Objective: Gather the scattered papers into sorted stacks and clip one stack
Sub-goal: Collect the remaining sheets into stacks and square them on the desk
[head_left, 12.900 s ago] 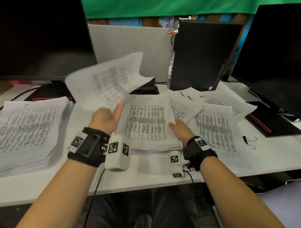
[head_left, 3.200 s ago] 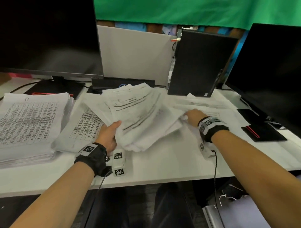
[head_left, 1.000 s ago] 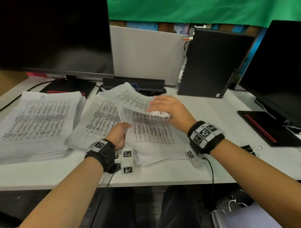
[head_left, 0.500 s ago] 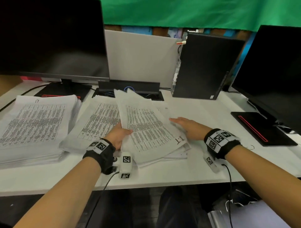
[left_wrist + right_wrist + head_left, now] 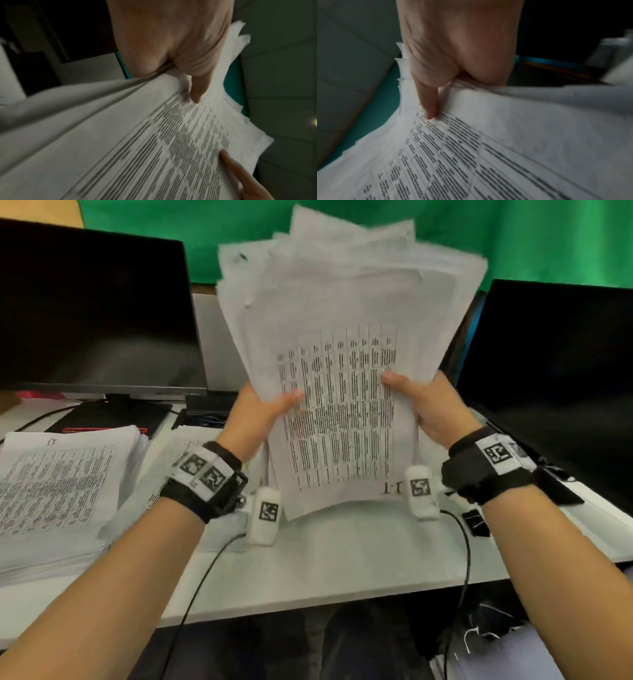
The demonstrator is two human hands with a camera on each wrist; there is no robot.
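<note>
A loose bundle of printed sheets [image 5: 342,344] stands upright above the white desk [image 5: 342,549], its top edges uneven and fanned. My left hand [image 5: 263,412] grips its left edge, thumb on the front page. My right hand [image 5: 424,402] grips the right edge the same way. In the left wrist view my left hand [image 5: 173,54] holds the bundle [image 5: 137,142] with the thumb across the print, and the right hand's thumb shows at the lower right. In the right wrist view my right hand [image 5: 453,54] pinches the bundle [image 5: 488,155]. A black binder clip [image 5: 474,520] lies by my right wrist.
A thick paper stack [image 5: 58,491] sits at the left of the desk, and a thinner pile [image 5: 181,453] lies partly hidden behind my left wrist. Dark monitors [image 5: 96,313] stand at left and right [image 5: 555,378]. Cables trail off the front edge.
Half a second ago the gathered sheets lay tilted on the desk under my left hand, my right hand flat beside them. Now both hands have raised the bundle upright.
</note>
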